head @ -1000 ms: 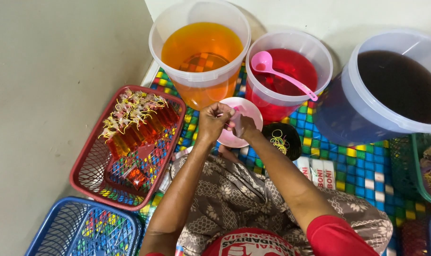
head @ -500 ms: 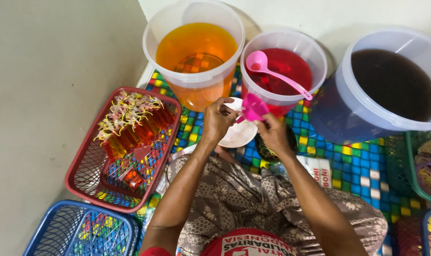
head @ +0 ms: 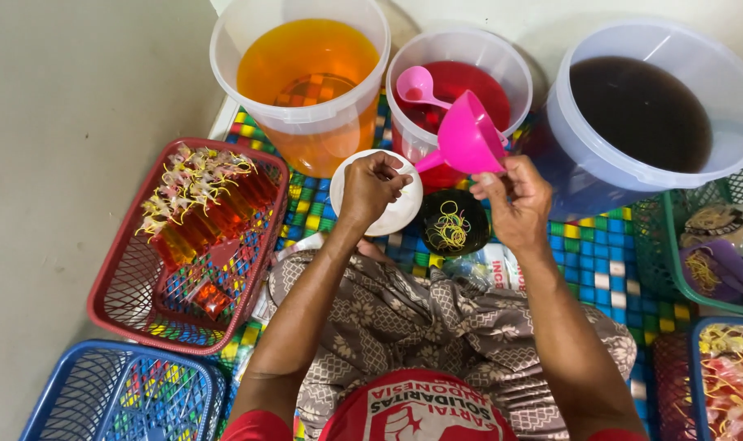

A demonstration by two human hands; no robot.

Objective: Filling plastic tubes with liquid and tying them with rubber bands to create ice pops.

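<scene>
Pink funnel (head: 469,139) sits tilted in the right hand (head: 514,200), pinched at its rim between thumb and fingertips, its spout pointing toward the left hand and its bowl lifted in front of the red-liquid bucket (head: 461,82). A pink ladle (head: 416,84) rests inside that bucket. The left hand (head: 374,186) hovers over a small white plate (head: 396,214), fingers curled together as if pinching something small — what exactly, I cannot tell from here. Just beside the plate, below the funnel, is a dark bowl (head: 455,222) with yellow rubber bands in it.

Everything stands on a bright checkered mat (head: 600,253) on the floor. To the left of the red bucket is a clear bucket of orange liquid (head: 306,73); to the right, a larger bucket of dark brown liquid (head: 641,106). A red wire basket (head: 118,286) at the person's left holds a row of tied, filled plastic tubes — orange and red. A blue basket (head: 102,396) lies nearer the left elbow, and a green basket (head: 673,245) sits off to the right.
</scene>
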